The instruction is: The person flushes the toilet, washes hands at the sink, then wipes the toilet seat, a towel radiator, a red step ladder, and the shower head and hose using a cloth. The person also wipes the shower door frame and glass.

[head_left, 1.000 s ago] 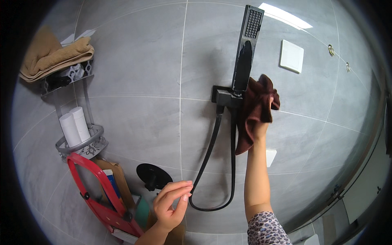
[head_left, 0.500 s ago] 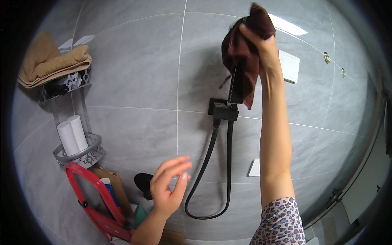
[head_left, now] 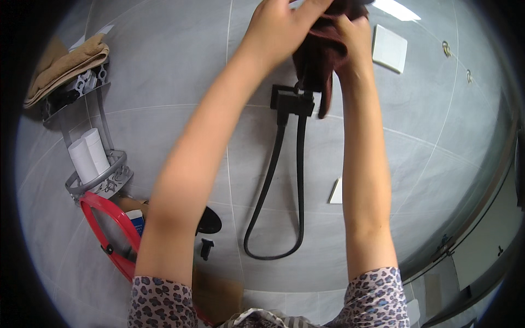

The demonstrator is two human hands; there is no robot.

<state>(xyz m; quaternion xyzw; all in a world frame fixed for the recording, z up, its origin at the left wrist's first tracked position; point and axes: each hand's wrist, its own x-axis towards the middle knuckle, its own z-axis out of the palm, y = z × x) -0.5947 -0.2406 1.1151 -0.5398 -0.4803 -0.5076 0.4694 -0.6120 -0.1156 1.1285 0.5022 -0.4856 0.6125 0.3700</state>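
Observation:
A dark maroon cloth (head_left: 320,60) is wrapped over the black hand shower at the top of the grey tiled wall, hiding the shower head. My left hand (head_left: 279,27) and my right hand (head_left: 350,35) both grip the cloth, arms stretched up. Below them sits the black wall bracket (head_left: 292,101), and the black hose (head_left: 273,218) hangs from it in a loop.
A metal corner rack (head_left: 95,175) at the left holds two white rolls (head_left: 87,156) and, higher up, folded tan towels (head_left: 63,68). A red plastic hoop-shaped thing (head_left: 112,224) leans under it. A black round wall knob (head_left: 208,221), a white wall plate (head_left: 389,48), a glass partition edge (head_left: 481,208).
My left hand rose from low near the hose up to the cloth. My right hand carried the cloth from the bracket up over the shower head. The view tilted upward.

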